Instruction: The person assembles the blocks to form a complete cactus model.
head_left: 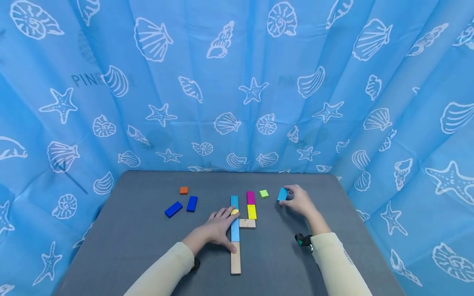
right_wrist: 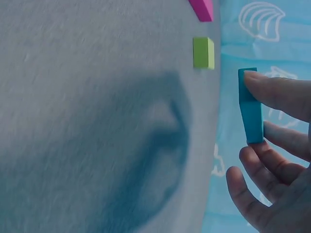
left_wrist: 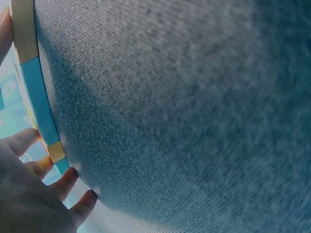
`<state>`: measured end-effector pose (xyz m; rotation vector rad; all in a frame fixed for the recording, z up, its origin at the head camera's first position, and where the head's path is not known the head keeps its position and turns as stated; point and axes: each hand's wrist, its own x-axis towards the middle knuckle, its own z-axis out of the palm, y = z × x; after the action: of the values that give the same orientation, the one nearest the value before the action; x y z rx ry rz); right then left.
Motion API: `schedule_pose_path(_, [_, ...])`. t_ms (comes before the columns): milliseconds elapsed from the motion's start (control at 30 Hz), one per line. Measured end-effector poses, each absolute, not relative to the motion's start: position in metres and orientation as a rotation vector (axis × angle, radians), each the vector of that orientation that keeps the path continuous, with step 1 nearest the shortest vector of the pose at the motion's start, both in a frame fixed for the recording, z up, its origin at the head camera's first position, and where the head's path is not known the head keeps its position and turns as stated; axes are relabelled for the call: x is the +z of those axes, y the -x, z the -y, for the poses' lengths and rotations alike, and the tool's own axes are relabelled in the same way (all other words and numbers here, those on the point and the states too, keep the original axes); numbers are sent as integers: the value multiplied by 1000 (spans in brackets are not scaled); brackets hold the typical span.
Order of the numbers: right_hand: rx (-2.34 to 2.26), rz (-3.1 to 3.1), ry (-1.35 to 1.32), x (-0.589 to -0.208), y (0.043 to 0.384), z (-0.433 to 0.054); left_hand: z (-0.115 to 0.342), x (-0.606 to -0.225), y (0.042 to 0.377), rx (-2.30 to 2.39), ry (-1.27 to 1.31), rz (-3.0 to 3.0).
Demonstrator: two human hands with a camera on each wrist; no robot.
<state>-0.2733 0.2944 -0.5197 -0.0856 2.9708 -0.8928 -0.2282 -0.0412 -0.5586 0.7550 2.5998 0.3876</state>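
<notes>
In the head view, my right hand (head_left: 301, 202) pinches a light blue block (head_left: 282, 194) between thumb and fingers. The right wrist view shows this block held above the grey cloth, over its shadow. My left hand (head_left: 216, 230) spreads its fingers along a straight column of blocks, thumb by the long wooden block (head_left: 235, 263) and fingertips at the small yellow block (head_left: 235, 211). Between those two lies a blue block (head_left: 235, 233); a teal block (head_left: 234, 200) tops the column. A short wooden block (head_left: 247, 223) sticks out right, with yellow (head_left: 252, 212) and magenta (head_left: 250, 197) blocks leading away from it.
Right of the magenta block sits a lime green block (head_left: 264, 193). Two dark blue blocks (head_left: 173, 209) and an orange block (head_left: 184, 190) lie on the left of the grey table (head_left: 140, 246). A blue seashell curtain (head_left: 200, 82) hangs behind and beside it.
</notes>
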Motion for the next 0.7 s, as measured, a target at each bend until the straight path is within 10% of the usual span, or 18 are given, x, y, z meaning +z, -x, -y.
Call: schedule_pose_path(700, [-1060, -2900, 184, -522, 298, -246, 40, -558, 229, 389, -741, -2589])
